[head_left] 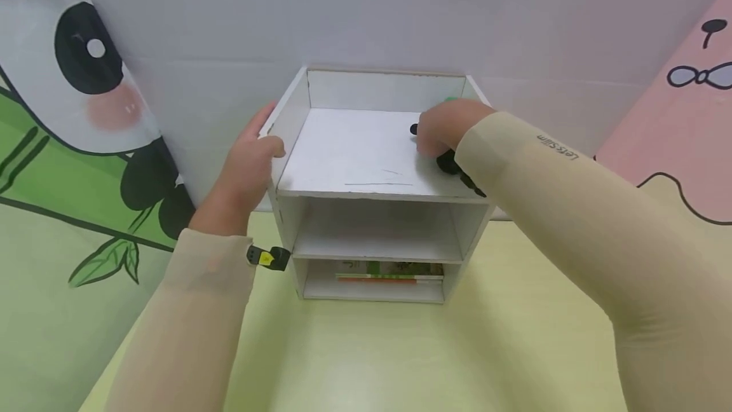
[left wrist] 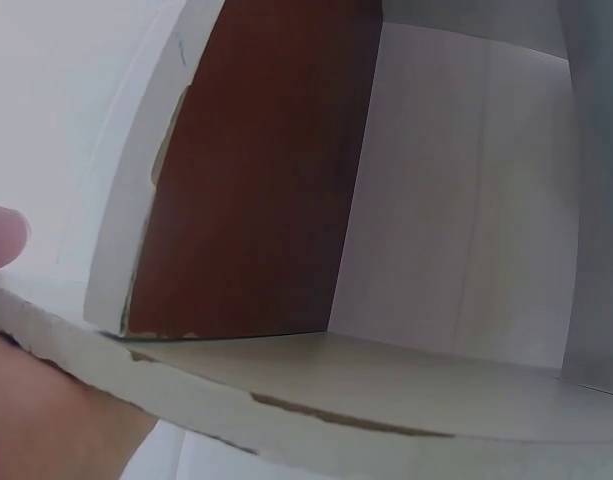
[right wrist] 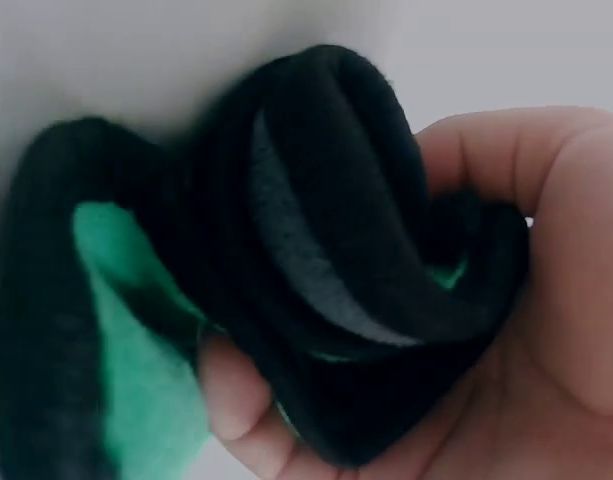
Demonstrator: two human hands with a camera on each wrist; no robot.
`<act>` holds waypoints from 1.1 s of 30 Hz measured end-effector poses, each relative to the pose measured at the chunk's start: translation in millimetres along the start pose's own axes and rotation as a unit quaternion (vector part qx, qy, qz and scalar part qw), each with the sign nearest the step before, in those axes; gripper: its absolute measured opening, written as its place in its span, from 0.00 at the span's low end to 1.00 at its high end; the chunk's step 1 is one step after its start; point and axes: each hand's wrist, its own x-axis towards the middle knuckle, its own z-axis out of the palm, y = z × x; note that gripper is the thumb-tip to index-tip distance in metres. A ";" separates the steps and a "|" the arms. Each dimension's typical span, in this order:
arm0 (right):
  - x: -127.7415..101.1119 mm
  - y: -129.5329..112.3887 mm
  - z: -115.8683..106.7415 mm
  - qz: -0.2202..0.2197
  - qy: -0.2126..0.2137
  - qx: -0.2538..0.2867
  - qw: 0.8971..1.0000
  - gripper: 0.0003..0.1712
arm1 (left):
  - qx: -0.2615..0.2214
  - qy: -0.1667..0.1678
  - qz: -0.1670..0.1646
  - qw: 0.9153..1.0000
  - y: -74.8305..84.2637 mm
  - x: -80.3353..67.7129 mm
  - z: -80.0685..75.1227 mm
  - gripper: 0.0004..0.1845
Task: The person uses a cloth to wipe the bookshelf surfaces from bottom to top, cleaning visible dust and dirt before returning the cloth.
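Hands: left (head_left: 246, 164) grips white shelf (head_left: 366, 151), right (head_left: 446, 126) clutches fuzzy cloth (right wrist: 316, 260).

A: What sort of place?
B: Looks like a staged demo booth. Cartoon panda backdrop (head_left: 86, 100), pink cartoon panel (head_left: 680, 113), plain white wall (head_left: 400, 11).
A: Furniture?
B: Small white shelf unit (head_left: 372, 208) on yellow-green counter (head_left: 400, 355).
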 end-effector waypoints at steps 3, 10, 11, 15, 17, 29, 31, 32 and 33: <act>1.8 -0.8 5.7 -0.005 0.012 0.013 1.000 0.29 | 0.000 0.004 0.000 1.000 0.6 0.8 -1.7 0.40; 15.6 -2.6 16.9 -0.017 0.044 0.050 0.998 0.39 | 0.004 0.007 -0.007 1.000 -2.6 1.5 -4.5 0.40; 16.2 -5.1 17.3 -0.020 0.050 0.056 0.997 0.38 | 0.001 0.009 -0.008 1.000 -2.7 1.3 -5.6 0.41; 14.8 -19.9 16.1 -0.039 0.063 0.077 0.994 0.40 | -0.010 0.014 -0.007 1.000 -2.6 -0.2 -9.0 0.40; 12.3 -27.9 13.8 -0.049 0.063 0.076 0.994 0.40 | -0.010 0.012 -0.004 1.000 -2.7 -0.3 -8.4 0.40; 5.1 -71.6 -2.5 -0.065 0.048 0.047 0.996 0.30 | -0.010 0.003 0.000 1.000 -0.1 -0.4 -3.5 0.40; 4.3 -75.5 -4.7 -0.063 0.046 0.051 0.996 0.28 | -0.011 0.001 0.000 1.000 0.1 -0.2 -2.5 0.40; 4.2 -77.0 -5.6 -0.061 0.046 0.055 0.996 0.28 | -0.011 0.001 0.000 1.000 0.2 0.1 -2.0 0.40; 4.1 -78.5 -6.4 -0.060 0.046 0.058 0.995 0.28 | -0.009 0.000 0.000 1.000 0.1 0.3 -1.3 0.40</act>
